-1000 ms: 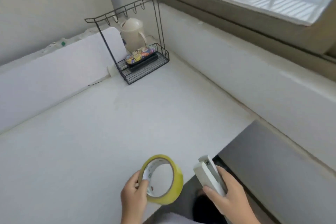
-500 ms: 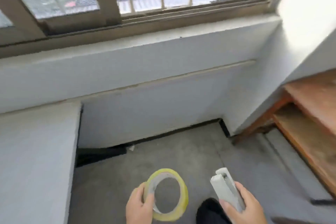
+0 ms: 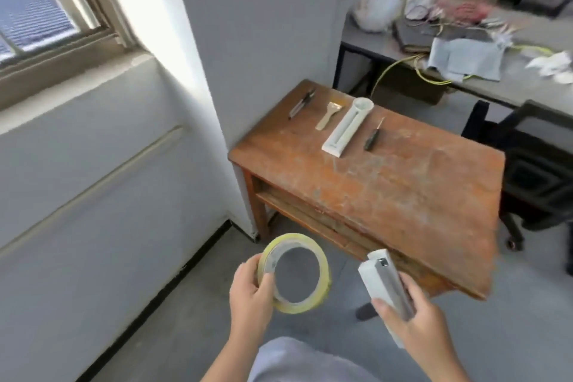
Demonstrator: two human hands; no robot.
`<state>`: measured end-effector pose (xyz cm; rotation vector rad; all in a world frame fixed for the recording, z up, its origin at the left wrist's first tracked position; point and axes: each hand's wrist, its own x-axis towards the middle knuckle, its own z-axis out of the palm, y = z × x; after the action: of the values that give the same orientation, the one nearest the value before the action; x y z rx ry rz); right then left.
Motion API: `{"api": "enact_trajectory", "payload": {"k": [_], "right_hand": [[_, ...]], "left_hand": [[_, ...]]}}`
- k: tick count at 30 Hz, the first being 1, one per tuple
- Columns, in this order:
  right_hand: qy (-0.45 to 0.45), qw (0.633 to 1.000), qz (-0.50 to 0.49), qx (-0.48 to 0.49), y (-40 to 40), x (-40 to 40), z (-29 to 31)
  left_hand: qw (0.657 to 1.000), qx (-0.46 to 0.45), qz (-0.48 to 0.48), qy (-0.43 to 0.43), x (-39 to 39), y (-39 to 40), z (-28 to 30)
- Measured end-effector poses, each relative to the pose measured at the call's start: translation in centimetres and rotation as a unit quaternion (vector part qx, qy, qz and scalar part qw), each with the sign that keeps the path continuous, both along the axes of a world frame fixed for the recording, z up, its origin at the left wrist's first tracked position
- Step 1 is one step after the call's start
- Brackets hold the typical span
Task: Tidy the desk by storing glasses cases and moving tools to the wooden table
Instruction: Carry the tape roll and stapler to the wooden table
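My left hand grips a yellow tape roll by its left rim, held upright over the floor. My right hand is closed around a white stapler, its tip pointing up and away. Ahead stands the worn wooden table. On its far end lie a dark pen-like tool, a small brush, a long white tool and a small dark screwdriver.
A white wall pillar rises just left of the table. A grey cluttered desk with bags and cables stands behind it, and a black chair is at the right. The window is at upper left.
The view has swung right from the white desk and window wall to the wooden table. Both hands keep their hold on the tape roll and stapler.
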<state>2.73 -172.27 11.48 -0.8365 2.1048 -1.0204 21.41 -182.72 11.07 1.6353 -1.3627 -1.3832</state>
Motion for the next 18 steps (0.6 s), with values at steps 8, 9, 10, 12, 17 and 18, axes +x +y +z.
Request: {"api": "enact_trajectory", "payload": {"k": [8, 9, 10, 12, 17, 18], "right_hand": [[0.033, 0.99, -0.136, 0.021, -2.9, -8.1, -1.0], [0.022, 0.989, -0.147, 0.022, -4.0, -9.0, -0.7], [0.003, 0.988, -0.152, 0.03, -5.1, -10.1, -0.7], [-0.022, 0.986, -0.161, 0.038, -7.4, -12.0, -0.5], [0.02, 0.971, -0.232, 0.048, -12.7, -16.0, -0.6], [0.026, 0.967, -0.247, 0.056, -13.4, -17.0, -1.1]], "left_hand": [[0.993, 0.049, -0.103, -0.027, -9.6, -7.9, -1.3], [0.991, 0.046, -0.124, -0.033, -11.1, -9.5, -1.2], [0.988, 0.042, -0.143, -0.04, -12.7, -11.1, -1.1], [0.984, 0.023, -0.173, -0.041, -15.9, -14.2, -0.6], [0.952, -0.036, -0.296, -0.061, -24.3, -20.7, 0.9], [0.945, -0.046, -0.316, -0.07, -26.1, -21.7, 0.9]]}}
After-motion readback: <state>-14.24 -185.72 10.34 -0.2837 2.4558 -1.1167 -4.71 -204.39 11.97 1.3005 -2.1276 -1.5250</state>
